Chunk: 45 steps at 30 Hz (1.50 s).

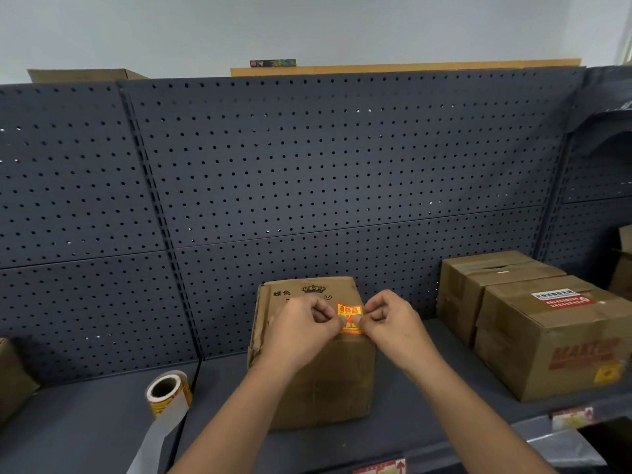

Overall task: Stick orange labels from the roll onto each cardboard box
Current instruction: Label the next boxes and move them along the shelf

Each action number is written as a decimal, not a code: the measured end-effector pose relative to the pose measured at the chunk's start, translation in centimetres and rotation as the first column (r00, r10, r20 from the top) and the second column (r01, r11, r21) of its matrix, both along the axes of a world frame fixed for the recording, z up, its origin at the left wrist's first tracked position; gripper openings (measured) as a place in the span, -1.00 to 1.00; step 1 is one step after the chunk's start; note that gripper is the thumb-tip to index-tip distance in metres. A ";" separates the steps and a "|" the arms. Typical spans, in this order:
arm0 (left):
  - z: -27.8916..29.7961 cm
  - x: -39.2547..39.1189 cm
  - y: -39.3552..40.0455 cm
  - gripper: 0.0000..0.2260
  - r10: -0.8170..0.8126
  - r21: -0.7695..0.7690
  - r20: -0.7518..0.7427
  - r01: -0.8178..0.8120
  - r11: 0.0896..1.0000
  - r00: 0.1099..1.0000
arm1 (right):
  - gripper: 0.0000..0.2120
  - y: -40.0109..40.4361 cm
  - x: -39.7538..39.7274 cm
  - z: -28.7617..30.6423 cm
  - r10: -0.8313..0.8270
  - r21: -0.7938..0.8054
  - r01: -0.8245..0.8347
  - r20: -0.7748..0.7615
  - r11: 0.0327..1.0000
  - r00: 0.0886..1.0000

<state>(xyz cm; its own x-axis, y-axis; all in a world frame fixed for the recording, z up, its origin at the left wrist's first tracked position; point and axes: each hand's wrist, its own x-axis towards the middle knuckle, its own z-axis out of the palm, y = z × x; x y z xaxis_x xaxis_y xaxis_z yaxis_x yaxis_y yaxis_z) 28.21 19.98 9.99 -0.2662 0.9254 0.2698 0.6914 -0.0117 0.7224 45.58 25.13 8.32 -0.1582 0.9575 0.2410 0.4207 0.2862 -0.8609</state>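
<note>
Fingertips (342, 323) of the left hand (301, 328) and right hand (393, 323) curl in, pinching the orange label (349, 318) at its side edges atop the middle box (318, 367). Thin, floppy and tacky, it is best held by its edges. The roll (168, 391) stands left on the shelf (85, 422).

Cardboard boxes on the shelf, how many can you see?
4 whole or partly shown: the brown cardboard box under both hands, two brown boxes at right, front and rear, and a box edge at far left. Others may lie beyond the frame.
</note>
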 end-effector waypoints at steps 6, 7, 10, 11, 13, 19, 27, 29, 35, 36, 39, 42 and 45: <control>-0.2 0.7 -0.4 -0.80 0.014 0.028 -0.071 -0.012 1.000 0.997 | -0.83 -0.2 0.0 0.0 -0.012 0.007 0.011 0.042 1.000 0.999; -0.2 0.8 -0.6 -0.80 0.021 0.041 -0.091 -0.017 0.999 0.996 | -0.83 -0.3 0.0 0.0 -0.011 0.010 0.011 0.046 1.000 0.999; -0.1 1.0 -1.0 -0.79 0.029 0.076 -0.123 -0.020 0.997 0.992 | -0.85 -0.6 -0.1 0.3 -0.018 0.033 0.015 0.088 0.999 0.996; -0.1 1.1 -1.1 -0.77 0.027 0.081 -0.121 -0.017 0.997 0.992 | -0.84 -0.7 -0.1 0.4 -0.018 0.042 0.013 0.105 0.999 0.994; 0.0 1.1 -1.3 -0.75 0.024 0.081 -0.123 -0.014 0.997 0.992 | -0.83 -1.0 -0.3 0.7 -0.016 0.054 0.009 0.131 0.999 0.991; -0.2 1.3 -1.4 -0.76 0.033 0.100 -0.170 -0.016 0.995 0.985 | -0.84 -1.7 -0.6 0.3 -0.071 0.102 0.057 0.141 0.993 0.987; -0.5 1.4 -1.1 -0.79 0.016 0.095 -0.252 0.008 0.995 0.968 | -0.78 -2.6 -1.0 -0.9 -0.123 0.187 0.093 0.156 0.978 0.980; -0.7 1.3 -1.0 -0.82 0.011 0.082 -0.269 0.011 0.997 0.963 | -0.80 -2.5 -1.0 -1.1 -0.130 0.169 0.106 0.140 0.980 0.982; -0.6 1.4 -0.7 -0.90 0.022 0.046 -0.351 -0.006 0.999 0.936 | -0.83 -2.6 -2.3 -1.7 -0.168 0.229 0.120 0.201 0.966 0.965; -0.5 1.3 -0.5 -0.91 0.028 0.027 -0.350 -0.019 0.999 0.936 | -0.87 -2.4 -2.5 -1.5 -0.173 0.213 0.129 0.204 0.968 0.964; -0.5 1.1 0.0 -0.93 0.056 -0.004 -0.352 -0.062 0.998 0.934 | -0.93 -1.7 -3.0 -0.7 -0.178 0.154 0.148 0.204 0.977 0.963; -0.4 1.0 0.6 -0.84 0.086 -0.037 -0.336 -0.104 0.994 0.938 | -0.75 -1.0 -3.8 0.0 -0.174 0.095 0.156 0.239 0.983 0.955; -0.4 0.8 1.3 -0.78 0.128 -0.076 -0.294 -0.157 0.985 0.947 | -0.51 0.6 -4.4 -0.6 -0.124 -0.042 0.148 0.349 0.988 0.929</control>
<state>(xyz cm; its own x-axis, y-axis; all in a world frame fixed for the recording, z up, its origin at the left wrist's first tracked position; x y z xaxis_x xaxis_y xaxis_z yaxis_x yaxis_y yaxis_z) 29.05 21.26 9.63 -0.3214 0.9092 0.2647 0.8590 0.1623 0.4856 41.20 25.71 7.70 -0.0875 0.9876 0.1301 0.7257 0.1526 -0.6708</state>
